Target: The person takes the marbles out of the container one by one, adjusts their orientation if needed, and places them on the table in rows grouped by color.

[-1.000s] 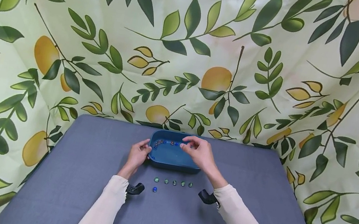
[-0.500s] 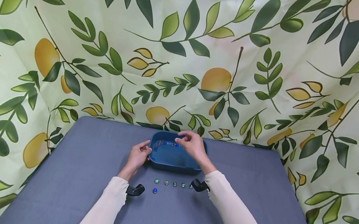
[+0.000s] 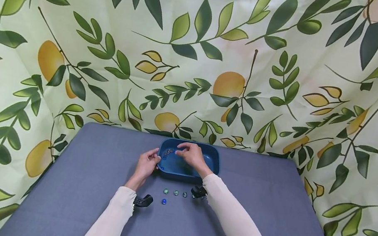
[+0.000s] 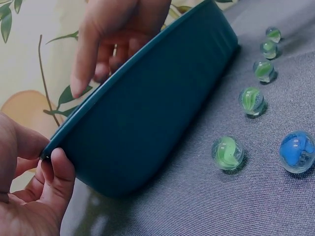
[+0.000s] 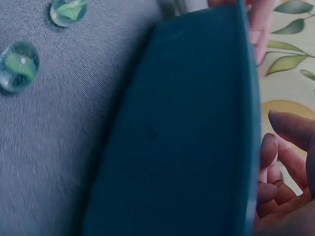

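A dark blue rectangular tub (image 3: 175, 169) stands on the grey cloth, its outer wall (image 4: 142, 108) large in the left wrist view. My left hand (image 3: 144, 166) pinches the tub's rim at its left side, thumb and fingers (image 4: 62, 167) on either side of the edge. Over the inside of the tub is my right hand (image 3: 192, 156), fingers loosely bent with a gap between index finger and thumb; nothing shows between them in the right wrist view. Just left of its fingertips, several small blue and orange-brown marbles (image 3: 167, 153) line the tub's back left corner. The right hand hides part of the floor.
In front of the tub lies a row of green-swirled marbles (image 3: 176, 193), its right end behind a black wrist camera (image 3: 198, 192). A single blue marble (image 3: 164, 201) sits nearer than the row's left end. Behind the table (image 3: 86, 184) hangs a leaf-patterned cloth (image 3: 197, 73).
My right hand has moved left across the tub, from its right part to beside the marbles in the back left corner. The left hand stays on the rim.
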Tool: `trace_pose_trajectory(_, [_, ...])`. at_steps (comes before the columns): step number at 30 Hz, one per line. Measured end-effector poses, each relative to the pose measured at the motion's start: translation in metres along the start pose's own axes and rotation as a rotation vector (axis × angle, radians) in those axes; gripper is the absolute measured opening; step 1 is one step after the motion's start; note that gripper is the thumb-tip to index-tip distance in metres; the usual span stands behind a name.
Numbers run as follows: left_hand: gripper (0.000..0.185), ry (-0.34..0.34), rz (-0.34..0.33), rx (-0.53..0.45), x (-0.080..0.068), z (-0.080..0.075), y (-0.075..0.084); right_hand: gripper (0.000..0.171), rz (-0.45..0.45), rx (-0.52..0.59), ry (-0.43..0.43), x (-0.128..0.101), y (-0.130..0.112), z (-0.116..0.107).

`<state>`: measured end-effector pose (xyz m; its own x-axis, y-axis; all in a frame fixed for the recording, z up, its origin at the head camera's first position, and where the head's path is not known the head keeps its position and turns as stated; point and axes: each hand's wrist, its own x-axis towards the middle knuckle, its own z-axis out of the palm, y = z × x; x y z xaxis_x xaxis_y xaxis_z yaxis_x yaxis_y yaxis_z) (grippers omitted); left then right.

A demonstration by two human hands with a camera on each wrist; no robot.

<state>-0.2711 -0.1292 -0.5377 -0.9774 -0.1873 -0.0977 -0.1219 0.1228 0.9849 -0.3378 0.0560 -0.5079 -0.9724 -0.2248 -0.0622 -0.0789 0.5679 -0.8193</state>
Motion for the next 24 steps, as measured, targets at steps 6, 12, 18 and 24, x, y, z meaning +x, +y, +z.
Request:
trace_pose_trajectory(6, [0.044,-0.002,-0.006,-0.011,0.000,-0.001,0.001,0.020,0.028,-0.041,0.011,0.007,0.000,0.018])
trace_pose_trajectory(12, [0.044,-0.007,0.008,-0.023,0.001,-0.001,0.000,0.021,0.040,-0.122,0.018,0.011,0.002,0.033])
trace_pose_trajectory(18, [0.043,-0.008,0.011,-0.031,0.001,-0.001,0.000,0.020,0.061,-0.141,0.009,0.014,0.005,0.043])
trace_pose_trajectory(24, [0.044,-0.009,0.017,-0.023,0.000,0.000,-0.001,0.017,0.080,-0.196,0.003,0.014,0.003,0.047])
